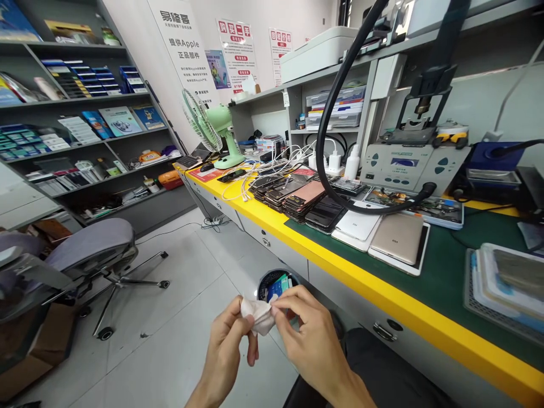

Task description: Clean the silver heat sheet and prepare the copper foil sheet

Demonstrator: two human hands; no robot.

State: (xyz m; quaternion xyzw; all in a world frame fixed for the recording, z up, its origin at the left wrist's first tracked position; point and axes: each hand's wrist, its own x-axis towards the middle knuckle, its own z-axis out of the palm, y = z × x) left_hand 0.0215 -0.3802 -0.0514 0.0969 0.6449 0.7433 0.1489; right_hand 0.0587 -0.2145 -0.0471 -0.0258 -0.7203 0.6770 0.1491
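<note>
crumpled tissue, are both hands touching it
Touching. The head view shows the left hand and right hand both pinching the crumpled tissue with their fingertips.

Bare forearms, no sleeves; dark trousers (382, 374).

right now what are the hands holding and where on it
Both hands pinch one small crumpled white cloth wipe: the left hand grips its left edge, the right hand its upper right edge, above a round black bin.
</note>
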